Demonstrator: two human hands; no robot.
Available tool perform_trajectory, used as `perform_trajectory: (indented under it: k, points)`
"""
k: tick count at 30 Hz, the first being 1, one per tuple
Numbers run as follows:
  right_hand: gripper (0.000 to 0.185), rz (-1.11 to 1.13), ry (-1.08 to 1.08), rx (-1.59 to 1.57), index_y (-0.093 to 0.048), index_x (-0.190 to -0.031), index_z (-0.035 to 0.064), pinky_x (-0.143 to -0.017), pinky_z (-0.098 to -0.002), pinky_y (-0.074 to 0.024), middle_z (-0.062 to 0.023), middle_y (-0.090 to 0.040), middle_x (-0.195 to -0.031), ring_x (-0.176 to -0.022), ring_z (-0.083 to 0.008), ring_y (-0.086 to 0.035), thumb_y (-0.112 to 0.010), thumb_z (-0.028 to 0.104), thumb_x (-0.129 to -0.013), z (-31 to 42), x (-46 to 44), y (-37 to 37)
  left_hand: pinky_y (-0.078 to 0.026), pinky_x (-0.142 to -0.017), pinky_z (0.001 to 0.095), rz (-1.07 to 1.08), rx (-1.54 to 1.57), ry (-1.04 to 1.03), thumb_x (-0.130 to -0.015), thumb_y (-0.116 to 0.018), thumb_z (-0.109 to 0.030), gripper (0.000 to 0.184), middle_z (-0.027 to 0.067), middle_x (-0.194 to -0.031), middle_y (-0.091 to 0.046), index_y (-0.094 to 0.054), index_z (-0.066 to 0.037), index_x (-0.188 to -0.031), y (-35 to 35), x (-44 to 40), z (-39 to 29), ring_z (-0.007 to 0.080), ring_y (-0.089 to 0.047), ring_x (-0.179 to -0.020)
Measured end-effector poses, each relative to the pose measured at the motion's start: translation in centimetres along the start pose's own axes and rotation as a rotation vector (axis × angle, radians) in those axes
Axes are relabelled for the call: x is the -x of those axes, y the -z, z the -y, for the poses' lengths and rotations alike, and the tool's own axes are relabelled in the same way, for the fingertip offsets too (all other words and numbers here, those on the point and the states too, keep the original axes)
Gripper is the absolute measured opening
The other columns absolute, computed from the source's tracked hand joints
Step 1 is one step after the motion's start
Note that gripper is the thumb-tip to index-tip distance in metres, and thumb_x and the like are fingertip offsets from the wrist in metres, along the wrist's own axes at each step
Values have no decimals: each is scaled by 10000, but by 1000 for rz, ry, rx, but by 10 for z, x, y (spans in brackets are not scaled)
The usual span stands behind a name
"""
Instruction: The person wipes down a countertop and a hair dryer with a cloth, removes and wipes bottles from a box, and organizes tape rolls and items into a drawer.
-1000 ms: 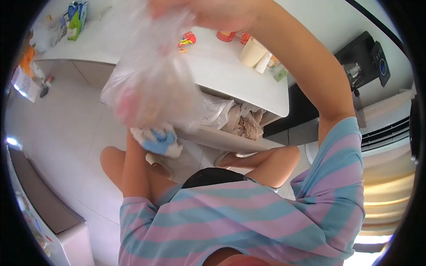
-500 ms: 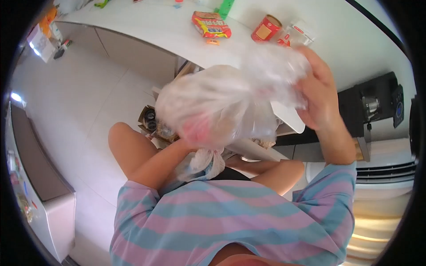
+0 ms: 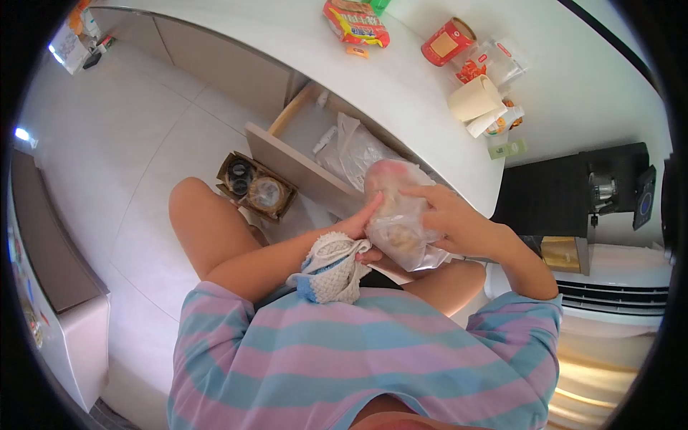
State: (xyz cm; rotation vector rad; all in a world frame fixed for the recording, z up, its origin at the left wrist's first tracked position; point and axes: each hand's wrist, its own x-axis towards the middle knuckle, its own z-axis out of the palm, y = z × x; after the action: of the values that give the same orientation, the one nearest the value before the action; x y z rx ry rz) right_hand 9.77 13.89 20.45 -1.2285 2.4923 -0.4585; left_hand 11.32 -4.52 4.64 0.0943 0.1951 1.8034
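A translucent plastic bag (image 3: 401,226), with pinkish and beige contents, is between my two hands above the open drawer (image 3: 304,154). My left hand (image 3: 360,228) grips the bag's left side and also holds a white and blue cloth (image 3: 333,271), which hangs below the palm. On the bag's right side, my right hand (image 3: 455,218) presses with curved fingers. Inside the drawer lie a clear plastic bag (image 3: 358,150) and small white items. What exactly the held bag contains is unclear through the plastic.
A cardboard box (image 3: 256,188) with round items sits on the floor left of the drawer. The white counter (image 3: 287,43) bears a red snack packet (image 3: 356,23), a red can (image 3: 448,41) and a paper roll (image 3: 475,100). A black coffee machine (image 3: 573,190) stands at right.
The bag has come down from high above the counter and looks more compact. My right hand has lowered onto its side. The open drawer and floor box now show clearly.
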Motion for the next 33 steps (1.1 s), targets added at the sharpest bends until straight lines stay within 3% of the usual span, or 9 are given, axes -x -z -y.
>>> perform_trajectory:
  k: [5, 6, 9, 13, 19, 20, 25, 28, 33]
  points:
    - [262, -177, -221, 39, -522, -844, 47, -715, -361, -449, -144, -507, -1024, -868, -320, -516, -636, 46, -608, -19, -2, 2, -300, -304, 219, -78, -110, -93, -788, -305, -745, 779, 155, -937, -626, -413, -138, -1264, -28, 16, -22, 109, -382, -328]
    - [298, -196, -340, 55, -533, -883, 26, -703, -358, -459, -143, -535, -939, -855, -297, -542, -648, 66, -611, -19, -12, 7, -311, -312, 216, 62, -71, -134, -809, -313, -716, 762, 184, -1163, -544, -352, -133, -1297, -15, 17, -28, 110, -394, -340]
    - [341, -373, -469, -88, -551, -940, 18, -726, -381, -460, -168, -553, -884, -827, -319, -558, -653, 130, -634, -53, -48, -5, -332, -348, 191, 102, 62, -284, -838, -315, -683, 758, 132, -1204, -531, -312, -100, -1323, 8, 23, -50, 99, -399, -377]
    - [436, -576, -321, -70, -549, -1030, 26, -760, -395, -462, -182, -574, -943, -869, -348, -569, -648, 248, -667, -100, -123, -55, -385, -401, 211, -291, 133, -561, -868, -453, -522, 622, 125, -1191, -540, -346, -73, -1285, 34, 33, -74, 106, -444, -436]
    - [463, -344, -330, -231, -502, -1141, 18, -947, -354, -375, -180, -437, -1286, -1112, -338, -461, -625, 191, -730, -153, -217, -174, -409, -420, 238, -858, 34, -769, -863, -544, -293, 480, 92, -1198, -545, -391, -116, -1283, 24, 38, -72, 108, -448, -440]
    - [438, -455, -178, -419, -502, -1141, 17, -967, -349, -360, -177, -409, -1316, -1142, -343, -437, -608, 190, -753, -177, -226, -215, -395, -412, 218, -829, -71, -773, -870, -534, -280, 478, 104, -1199, -542, -389, -120, -1297, 32, 41, -68, 101, -445, -431]
    - [426, -437, -113, 181, -525, -1138, 96, -1025, -549, -246, -197, -250, -1429, -1329, -362, -224, -627, 263, -760, -131, -192, -154, -378, -399, 208, -767, -237, -692, -888, -504, -285, 359, 93, -1152, -566, -469, -98, -1192, 32, 54, -65, 82, -444, -437]
    - [418, -191, -80, 314, -571, -1150, 164, -962, -706, -137, -152, -178, -1464, -1350, -381, -125, -565, 358, -781, -149, -189, -190, -371, -397, 206, -835, -275, -663, -892, -495, -292, 288, 101, -1067, -600, -509, -86, -1091, 35, 50, -61, 79, -443, -437]
    - [341, -29, -145, 479, -656, -1055, 186, -922, -761, -34, -131, -87, -1489, -1348, -431, -33, -498, 370, -815, -142, -216, -189, -371, -403, 210, -859, -359, -647, -902, -479, -287, 237, 118, -888, -640, -540, -75, -988, 55, 44, -56, 89, -451, -441]
